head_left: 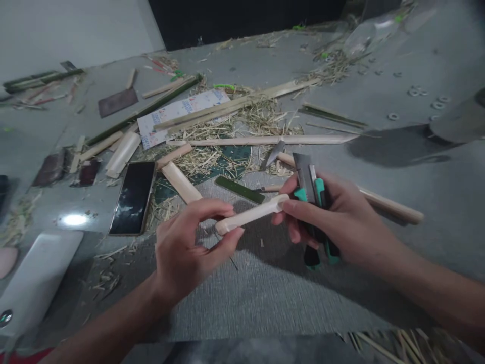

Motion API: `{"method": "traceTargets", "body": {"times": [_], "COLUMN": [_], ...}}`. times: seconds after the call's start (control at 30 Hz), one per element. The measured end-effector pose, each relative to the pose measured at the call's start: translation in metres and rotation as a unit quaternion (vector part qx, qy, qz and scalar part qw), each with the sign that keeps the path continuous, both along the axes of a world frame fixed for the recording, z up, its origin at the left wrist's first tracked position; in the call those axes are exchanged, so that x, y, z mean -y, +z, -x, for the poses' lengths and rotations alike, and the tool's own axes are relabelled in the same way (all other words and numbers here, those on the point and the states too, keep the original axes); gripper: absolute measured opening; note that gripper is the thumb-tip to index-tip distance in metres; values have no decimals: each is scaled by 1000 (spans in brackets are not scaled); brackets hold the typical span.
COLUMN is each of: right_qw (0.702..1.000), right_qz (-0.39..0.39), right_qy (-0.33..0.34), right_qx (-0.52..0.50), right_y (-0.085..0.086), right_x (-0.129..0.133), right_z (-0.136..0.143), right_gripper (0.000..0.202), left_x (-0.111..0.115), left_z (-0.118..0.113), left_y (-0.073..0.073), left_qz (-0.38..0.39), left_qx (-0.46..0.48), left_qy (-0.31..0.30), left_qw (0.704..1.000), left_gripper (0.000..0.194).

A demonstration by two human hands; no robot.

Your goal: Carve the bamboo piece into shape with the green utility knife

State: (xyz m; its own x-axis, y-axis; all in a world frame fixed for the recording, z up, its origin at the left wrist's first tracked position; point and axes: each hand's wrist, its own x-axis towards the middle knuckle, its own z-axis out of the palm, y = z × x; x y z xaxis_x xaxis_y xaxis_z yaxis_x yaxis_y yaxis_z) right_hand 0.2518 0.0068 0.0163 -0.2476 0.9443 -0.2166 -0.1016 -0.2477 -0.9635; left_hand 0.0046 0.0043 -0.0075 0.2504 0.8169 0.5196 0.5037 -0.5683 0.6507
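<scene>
A pale, carved strip of bamboo (252, 215) is held at a slant between my two hands. The thumb and fingers of my left hand (193, 242) close around its lower left end. My right hand (322, 212) pinches the upper right end with thumb and forefinger. Tucked in that same right hand is a black and teal utility knife (320, 189), its wide blade pointing up and away; the palm hides part of its handle. Just beyond the strip, a short green bamboo slat (239, 189) lies on the grey cloth (242, 298).
A phone (132, 198) lies to the left, near a white power bank-like slab (41, 275). Bamboo shavings (261, 114), long bamboo strips (265, 141) and a printed sheet (184, 114) spread behind. A wooden-handled hammer-like tool (275, 153) and small rings (417, 91) are right.
</scene>
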Motion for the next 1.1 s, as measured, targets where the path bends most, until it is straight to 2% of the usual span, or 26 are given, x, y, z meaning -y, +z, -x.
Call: {"method": "traceTargets", "body": {"times": [0.17, 0.33, 0.53, 0.67, 0.8, 1.03, 1.1], "right_qw": [1000, 999, 997, 997, 997, 996, 996], "right_qz": [28, 50, 60, 59, 67, 81, 83], "right_qy": [2, -1, -18, -40, -28, 23, 21], "right_qx": [-7, -13, -45, -37, -20, 10, 9], "right_y": [-3, -5, -4, -7, -10, -12, -15], "right_x": [0, 0, -8, -16, -19, -11, -10], "right_z": [2, 2, -7, -15, -15, -5, -4], "right_gripper": [23, 26, 24, 23, 30, 34, 35], "left_x": [-4, -5, -8, -10, -11, -16, -22], "left_z": [0, 1, 2, 4, 3, -2, 0], "left_y": [6, 6, -5, -11, -9, 3, 5], "left_qz": [-29, -34, 5, 32, 25, 20, -3], "left_qx": [-36, -26, 21, 56, 57, 1, -20], "left_qy": [-15, -1, 85, 103, 71, -10, -10], "left_qw": [999, 999, 996, 993, 996, 1000, 1000], "left_gripper": [26, 23, 22, 21, 20, 12, 10]}}
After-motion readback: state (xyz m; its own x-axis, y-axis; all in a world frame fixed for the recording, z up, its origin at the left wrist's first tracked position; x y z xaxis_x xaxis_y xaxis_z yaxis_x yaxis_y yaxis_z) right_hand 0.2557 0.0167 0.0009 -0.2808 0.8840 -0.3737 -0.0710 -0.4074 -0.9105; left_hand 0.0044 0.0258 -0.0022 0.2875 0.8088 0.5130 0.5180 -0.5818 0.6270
